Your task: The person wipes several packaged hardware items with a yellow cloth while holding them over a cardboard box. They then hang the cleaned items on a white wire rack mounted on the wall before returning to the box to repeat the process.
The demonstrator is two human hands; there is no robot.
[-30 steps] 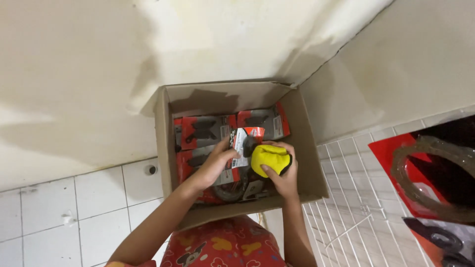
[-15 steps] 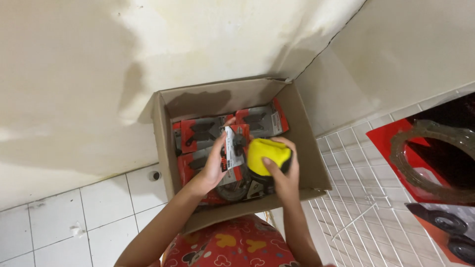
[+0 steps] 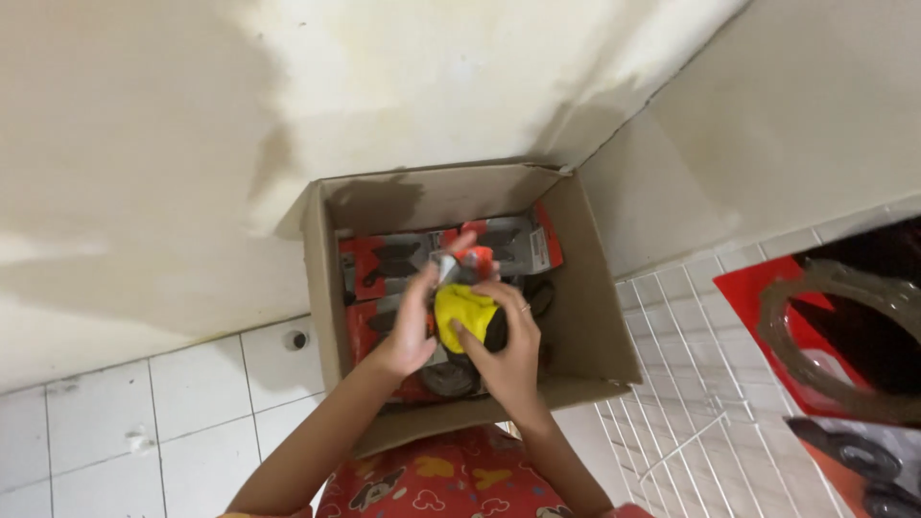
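An open cardboard box (image 3: pixel 600 317) stands in the corner where two walls meet, and both my hands are inside it. My right hand (image 3: pixel 507 347) holds a yellow and black object (image 3: pixel 462 317) over the middle of the box. My left hand (image 3: pixel 414 321) grips a flat red and grey blister pack (image 3: pixel 459 261), lifted on edge just left of the yellow object. Several more red and grey blister packs (image 3: pixel 389 259) lie flat in the box beneath. Their dark moulded contents are small and hard to make out.
White floor tiles (image 3: pixel 192 384) lie left of the box. A white wire grid rack (image 3: pixel 691 403) lies on the floor at the right. Red packs with round dark ring-shaped parts (image 3: pixel 844 336) sit at the far right. My red patterned clothing (image 3: pixel 441 480) fills the bottom edge.
My left hand has raised the blister pack further on edge. My right hand has brought the yellow object closer to it, so the two hands are nearly together.
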